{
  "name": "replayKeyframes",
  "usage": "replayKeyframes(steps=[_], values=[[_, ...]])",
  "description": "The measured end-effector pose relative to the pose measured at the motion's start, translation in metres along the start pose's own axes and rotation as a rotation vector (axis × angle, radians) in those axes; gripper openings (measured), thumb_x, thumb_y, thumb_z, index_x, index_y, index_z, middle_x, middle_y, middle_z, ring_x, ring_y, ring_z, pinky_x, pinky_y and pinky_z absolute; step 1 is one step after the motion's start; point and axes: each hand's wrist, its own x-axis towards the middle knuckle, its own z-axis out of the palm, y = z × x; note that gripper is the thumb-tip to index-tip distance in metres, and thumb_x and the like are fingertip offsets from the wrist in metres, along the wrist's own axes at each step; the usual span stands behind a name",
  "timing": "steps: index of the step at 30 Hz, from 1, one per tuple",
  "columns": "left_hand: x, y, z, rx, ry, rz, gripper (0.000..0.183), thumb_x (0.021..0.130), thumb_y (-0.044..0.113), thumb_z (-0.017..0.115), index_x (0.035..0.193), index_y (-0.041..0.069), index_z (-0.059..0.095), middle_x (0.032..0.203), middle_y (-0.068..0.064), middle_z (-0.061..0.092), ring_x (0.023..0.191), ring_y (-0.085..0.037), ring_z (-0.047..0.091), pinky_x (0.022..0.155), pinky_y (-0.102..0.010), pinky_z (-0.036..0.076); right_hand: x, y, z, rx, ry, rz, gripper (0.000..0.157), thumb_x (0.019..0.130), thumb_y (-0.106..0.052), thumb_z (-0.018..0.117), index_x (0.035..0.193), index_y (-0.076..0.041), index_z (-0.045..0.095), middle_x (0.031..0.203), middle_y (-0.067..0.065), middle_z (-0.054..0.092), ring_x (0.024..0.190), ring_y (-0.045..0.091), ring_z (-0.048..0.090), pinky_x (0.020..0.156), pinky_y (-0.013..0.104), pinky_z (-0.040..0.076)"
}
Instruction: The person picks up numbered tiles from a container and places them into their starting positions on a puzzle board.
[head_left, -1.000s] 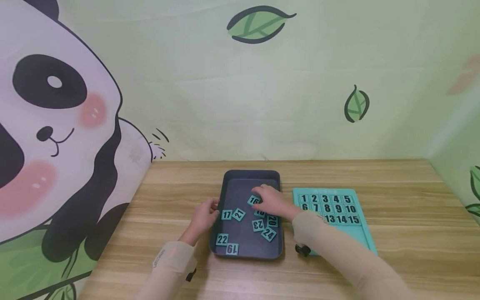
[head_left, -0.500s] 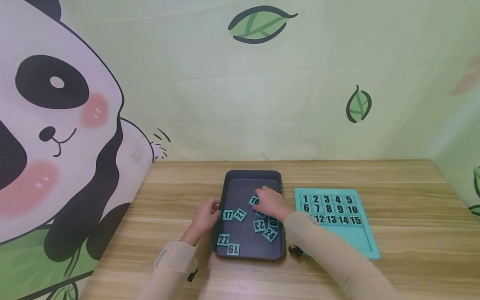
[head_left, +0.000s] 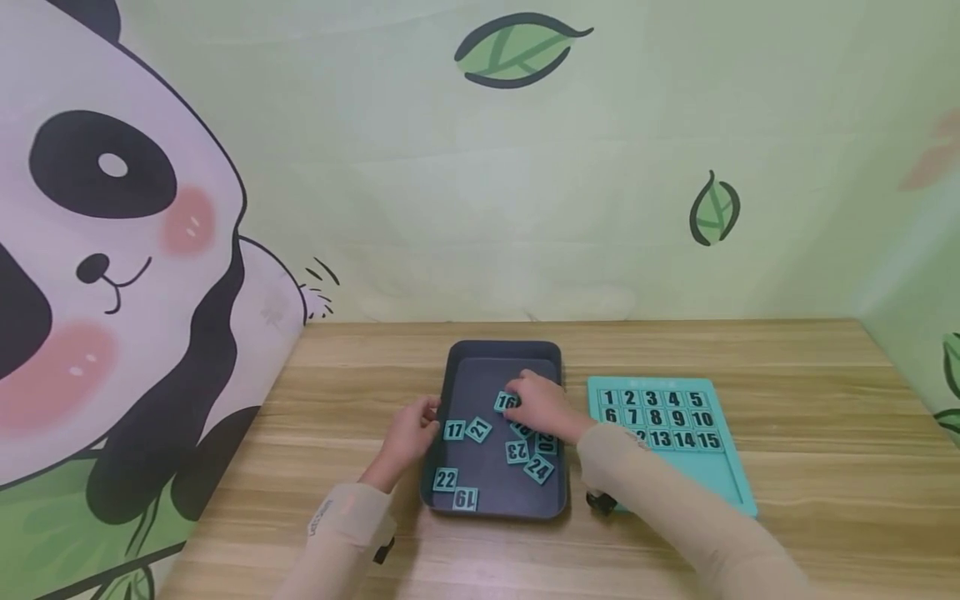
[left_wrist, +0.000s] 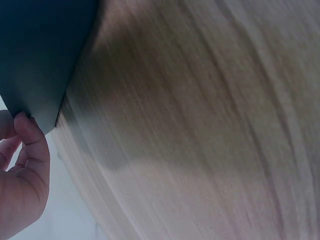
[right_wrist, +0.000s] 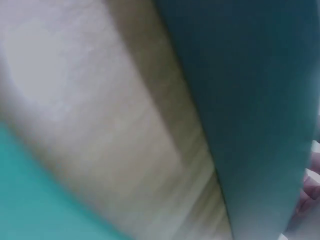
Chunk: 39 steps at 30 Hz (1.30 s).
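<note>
A dark tray [head_left: 487,492] holds several loose teal number tiles. In the head view my right hand [head_left: 546,407] reaches over the tray's right wall and pinches the tile marked 16 [head_left: 506,402] by its right side. A tile marked 18 [head_left: 521,431] lies partly hidden under that hand. Tiles 23 [head_left: 517,452], 20 [head_left: 547,443] and 24 [head_left: 538,468] lie close by. My left hand [head_left: 408,433] grips the tray's left rim, thumb and fingertips at the edge; the left wrist view shows this too.
Right of the tray lies a teal number board [head_left: 693,475], tiles 1 to 15 in its upper rows, partly covered by the right sleeve [head_left: 637,467]. Tiles 17 [head_left: 454,430], 21 [head_left: 478,429], 22 [head_left: 446,479] and 19 [head_left: 465,499] lie on the tray's left side.
The right hand has stayed at tile 16, which has turned slightly and shifted a little left. The right forearm has shifted slightly. The left hand remains on the rim.
</note>
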Motion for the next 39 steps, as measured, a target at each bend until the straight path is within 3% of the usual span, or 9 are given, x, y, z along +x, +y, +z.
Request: replayKeyframes(steps=[11, 23, 31, 39], values=[[-0.001, 0.002, -0.001, -0.006, -0.003, -0.023, 0.031, 0.084, 0.002, 0.052, 0.115, 0.004, 0.052, 0.098, -0.013, 0.058, 0.09, -0.024, 0.057, 0.073, -0.034, 0.052, -0.029, 0.007, -0.028, 0.004, -0.007, -0.134, 0.039, 0.077, -0.03, 0.065, 0.11, -0.01, 0.061, 0.089, 0.0, 0.048, 0.068, 0.009, 0.043, 0.057, 0.02, 0.04], [-0.003, 0.003, -0.001, -0.009, 0.001, 0.007, 0.031, 0.084, 0.001, 0.052, 0.115, 0.001, 0.052, 0.097, -0.015, 0.058, 0.088, -0.025, 0.058, 0.072, -0.034, 0.052, -0.082, 0.033, -0.057, -0.01, 0.021, -0.211, 0.038, 0.076, -0.027, 0.067, 0.108, -0.008, 0.062, 0.087, 0.003, 0.051, 0.063, 0.008, 0.04, 0.05, 0.017, 0.034], [-0.003, 0.004, -0.001, 0.004, 0.004, 0.006, 0.031, 0.084, 0.002, 0.052, 0.115, 0.002, 0.052, 0.096, -0.014, 0.059, 0.088, -0.025, 0.059, 0.071, -0.033, 0.052, -0.108, 0.067, -0.056, -0.055, 0.047, -0.186, 0.036, 0.075, -0.026, 0.068, 0.106, -0.009, 0.063, 0.083, -0.003, 0.049, 0.065, 0.005, 0.038, 0.052, 0.016, 0.034], [-0.002, 0.005, 0.0, 0.011, 0.008, 0.006, 0.031, 0.084, 0.003, 0.052, 0.115, 0.003, 0.052, 0.096, -0.014, 0.059, 0.087, -0.025, 0.059, 0.071, -0.033, 0.052, -0.124, 0.096, -0.04, -0.056, 0.055, -0.169, 0.036, 0.074, -0.028, 0.067, 0.105, -0.01, 0.063, 0.083, -0.006, 0.048, 0.065, 0.003, 0.039, 0.053, 0.014, 0.034]])
